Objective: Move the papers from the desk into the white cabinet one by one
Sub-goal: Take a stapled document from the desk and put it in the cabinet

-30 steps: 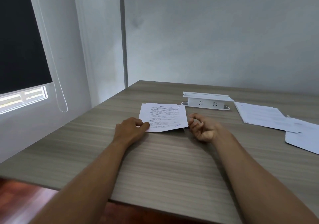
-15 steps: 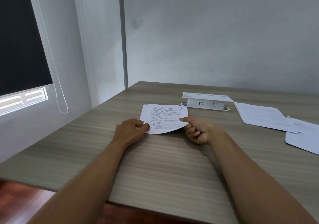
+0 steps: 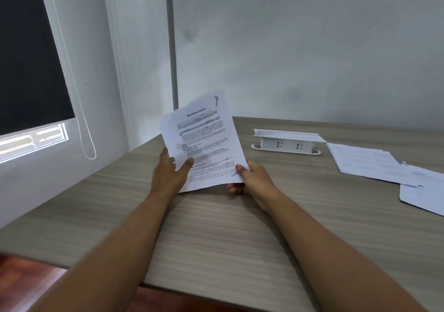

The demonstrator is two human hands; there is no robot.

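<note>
White printed paper point(image 3: 204, 143) is tilted up off the wood-grain desk point(image 3: 216, 239), pinched at its lower corners by the left hand point(image 3: 169, 174) and right hand point(image 3: 249, 177); keep both pinches light and level so it cannot crease

White printed sheet point(image 3: 204, 143) with black text and blue ink — desk point(image 3: 216, 234) grey-brown, streaked woodgrain — white power strip point(image 3: 287, 143).

Both hands lift a printed paper point(image 3: 204, 143) tilted above the surface point(image 3: 216, 239); the left hand point(image 3: 168, 174) and right hand point(image 3: 252, 177) each have a grip on its near corners. More papers point(image 3: 374, 165) lie far right, beside a white socket box point(image 3: 287, 142).
</note>
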